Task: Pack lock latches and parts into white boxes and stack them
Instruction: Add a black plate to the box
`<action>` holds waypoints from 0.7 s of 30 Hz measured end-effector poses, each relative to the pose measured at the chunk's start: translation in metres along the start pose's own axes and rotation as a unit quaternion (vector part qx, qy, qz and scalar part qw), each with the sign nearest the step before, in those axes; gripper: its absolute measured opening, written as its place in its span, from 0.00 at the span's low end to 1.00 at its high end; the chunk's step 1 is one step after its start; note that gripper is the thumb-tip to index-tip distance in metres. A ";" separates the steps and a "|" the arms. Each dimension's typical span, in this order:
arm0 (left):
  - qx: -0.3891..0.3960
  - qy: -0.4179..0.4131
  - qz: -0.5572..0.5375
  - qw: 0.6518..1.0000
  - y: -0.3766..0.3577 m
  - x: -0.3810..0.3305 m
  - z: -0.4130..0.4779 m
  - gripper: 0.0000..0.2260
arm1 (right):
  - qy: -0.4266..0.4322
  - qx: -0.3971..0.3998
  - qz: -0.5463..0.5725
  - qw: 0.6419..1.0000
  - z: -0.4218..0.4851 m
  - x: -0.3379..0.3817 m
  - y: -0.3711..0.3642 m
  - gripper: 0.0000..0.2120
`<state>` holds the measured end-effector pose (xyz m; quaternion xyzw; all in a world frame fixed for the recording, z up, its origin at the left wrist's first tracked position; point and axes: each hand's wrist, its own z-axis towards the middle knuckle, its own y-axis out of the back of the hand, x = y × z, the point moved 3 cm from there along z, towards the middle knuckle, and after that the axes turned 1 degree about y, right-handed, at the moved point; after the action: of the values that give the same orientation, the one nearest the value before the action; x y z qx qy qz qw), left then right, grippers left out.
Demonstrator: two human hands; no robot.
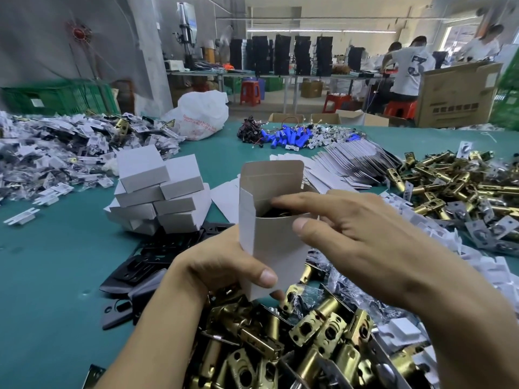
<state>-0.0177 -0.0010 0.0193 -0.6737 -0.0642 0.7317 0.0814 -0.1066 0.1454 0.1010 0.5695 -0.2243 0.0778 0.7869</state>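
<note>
The left hand (224,265) gripped the box (278,240), the right hand (365,240) above it poked inside with spread fingers (297,203); the flap (272,175) probably needed shutting next.

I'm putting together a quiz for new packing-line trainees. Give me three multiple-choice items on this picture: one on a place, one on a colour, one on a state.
1. Where is the stack of closed white boxes relative to the open box gripped by the left hand?
A. to its left
B. to its right
C. underneath it

2. What colour are the cylinders lying at the far side of the table?
A. red
B. blue
C. yellow

3. How is the held box's top flap?
A. tucked shut
B. standing up, open
C. torn off

Answers:
1 A: the stack sits on the table left of the held box.
2 B: the cylinders are plainly blue.
3 B: the flap stands upright above the open mouth.
</note>
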 end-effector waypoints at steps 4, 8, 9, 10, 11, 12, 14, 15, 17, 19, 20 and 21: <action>-0.005 0.004 0.005 1.000 0.000 0.001 0.002 0.25 | -0.008 0.011 0.004 1.000 0.003 0.003 -0.007 0.23; -0.006 0.008 0.007 1.000 -0.001 0.003 0.004 0.26 | -0.033 -0.029 -0.013 0.999 0.004 0.001 -0.011 0.20; -0.008 0.006 0.002 1.000 -0.001 0.002 0.004 0.25 | -0.030 -0.043 -0.014 0.999 0.004 0.000 -0.010 0.19; -0.007 0.005 0.000 1.000 -0.002 0.002 0.004 0.25 | -0.023 -0.049 -0.012 0.998 0.004 -0.001 -0.009 0.18; -0.004 0.005 0.002 1.000 -0.002 0.001 0.003 0.25 | -0.016 -0.048 -0.011 0.999 0.004 -0.001 -0.009 0.16; -0.003 0.007 0.009 1.000 -0.003 0.001 0.003 0.24 | -0.014 -0.044 -0.014 0.999 0.004 -0.001 -0.008 0.15; 0.006 0.009 0.028 1.000 -0.004 -0.001 0.002 0.24 | -0.010 -0.034 -0.021 0.999 0.003 -0.001 -0.008 0.15; 0.019 0.007 0.031 0.999 -0.005 -0.001 0.002 0.24 | -0.003 -0.028 -0.017 0.999 0.002 -0.001 -0.008 0.14; 0.022 0.003 0.019 1.000 -0.004 -0.001 0.003 0.25 | 0.018 -0.026 0.030 0.999 0.001 0.000 -0.004 0.13; -0.008 -0.010 -0.001 1.000 0.000 0.001 0.004 0.26 | 0.013 -0.071 0.155 0.985 0.000 -0.002 0.004 0.11; -0.026 -0.017 -0.017 0.999 0.003 0.003 0.004 0.28 | -0.002 -0.120 0.216 0.969 0.001 -0.007 0.010 0.08; -0.046 -0.020 -0.035 0.998 0.006 0.004 0.004 0.31 | -0.023 -0.177 0.249 0.952 0.001 -0.016 0.015 0.05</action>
<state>-0.0226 -0.0056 0.0145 -0.6592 -0.1234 0.7381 0.0743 -0.1271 0.1513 0.1067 0.3489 -0.3875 0.2171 0.8252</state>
